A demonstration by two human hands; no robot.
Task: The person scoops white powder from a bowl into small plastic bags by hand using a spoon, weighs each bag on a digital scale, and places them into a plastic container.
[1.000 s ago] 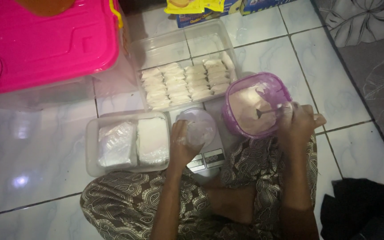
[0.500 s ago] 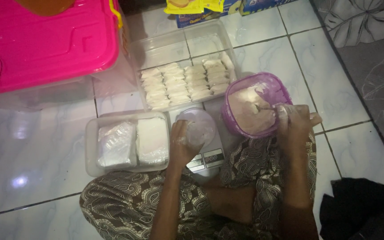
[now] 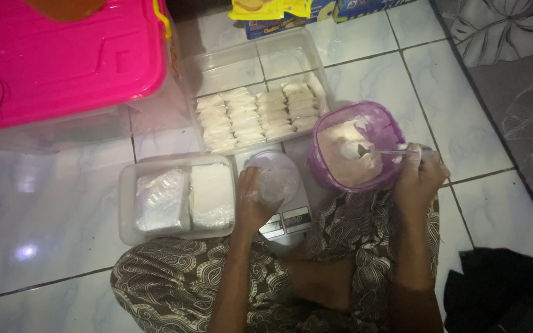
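Two hands hardly moved: the left hand point(image 3: 251, 200) still grips the clear cup point(image 3: 274, 177) on the scale point(image 3: 288, 219); the right hand point(image 3: 417, 179) stays closed on the spoon point(image 3: 377, 151), dipped in the purple bowl point(image 3: 356, 145) ahead.

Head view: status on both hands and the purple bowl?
Left hand grips small clear bag over scale. Right hand holds spoon, tip in white dough, purple bowl. Nothing between bowl and bag.
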